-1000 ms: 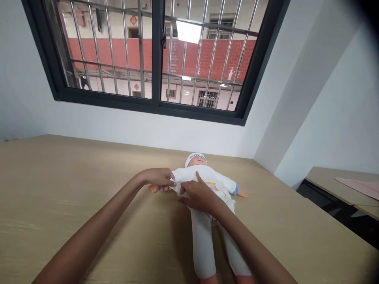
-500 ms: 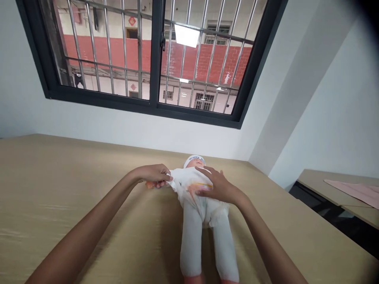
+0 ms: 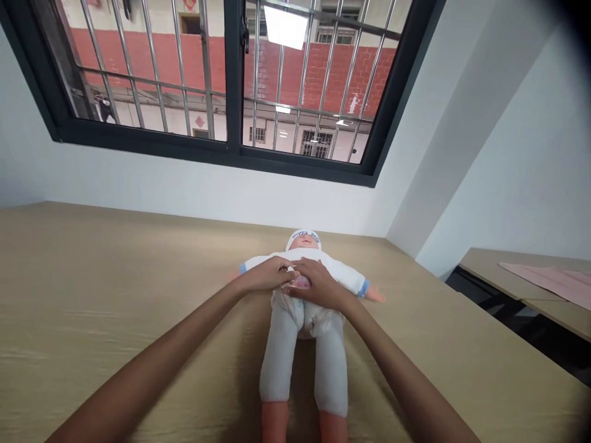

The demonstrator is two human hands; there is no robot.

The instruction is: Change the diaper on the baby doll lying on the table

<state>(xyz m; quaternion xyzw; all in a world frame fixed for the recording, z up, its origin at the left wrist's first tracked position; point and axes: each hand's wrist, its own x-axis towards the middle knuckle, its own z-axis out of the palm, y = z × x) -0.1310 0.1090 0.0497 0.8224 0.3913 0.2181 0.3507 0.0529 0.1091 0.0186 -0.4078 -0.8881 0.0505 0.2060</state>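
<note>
A baby doll point(image 3: 303, 242) lies on its back, its head toward the window and its bare feet toward me. It wears a white shirt point(image 3: 344, 272) with blue cuffs, a diaper point(image 3: 318, 320), and a white cap point(image 3: 302, 234) with blue lettering. My left hand point(image 3: 268, 275) is at the shirt's front, its thumb and fingers closed on the cloth by the belly. My right hand point(image 3: 319, 285) rests across the belly from the other side, fingers stretched out and thumb apart. A pink print point(image 3: 301, 281) shows between the hands. Both doll arms are spread outward.
The doll lies on a wide tan tabletop point(image 3: 138, 264) against a white wall. Above is a dark-framed window point(image 3: 235, 80) with metal bars. To the right, a lower tan surface point(image 3: 494, 271) over black openings carries a pink cloth point(image 3: 549, 283).
My left hand has moved right, from the shirt's pulled side to the belly. The shirt front lies flatter and both sleeves show. My right hand has shifted slightly left and down the chest.
</note>
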